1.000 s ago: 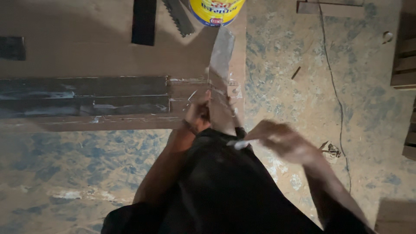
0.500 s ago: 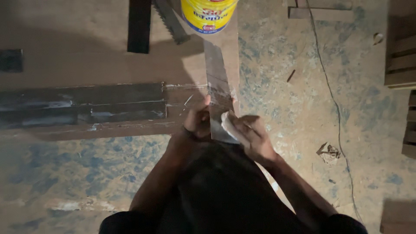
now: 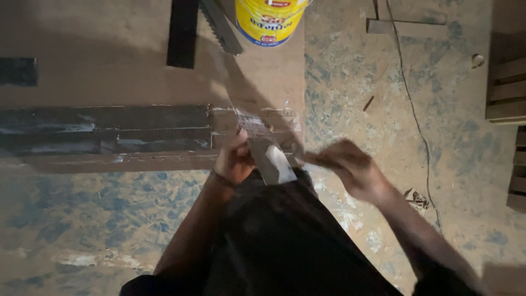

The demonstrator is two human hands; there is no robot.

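Flat metal strip (image 3: pixel 271 159) lies on a board's (image 3: pixel 109 71) near right corner, pinned by the left hand (image 3: pixel 234 160) gripping its near end. The right hand (image 3: pixel 345 167), blurred, pinches something small beside it. Firm pressure and even strokes seem wise.

yellow bucket (image 3: pixel 270 21) ahead of me — on the brown board (image 3: pixel 109 71) | saw blade (image 3: pixel 220 26) just beside it, next to a black strip (image 3: pixel 182 33) | thin cable (image 3: pixel 408 104) across the blue-stained floor (image 3: pixel 356 82) — wooden slats (image 3: pixel 507 82) at my right
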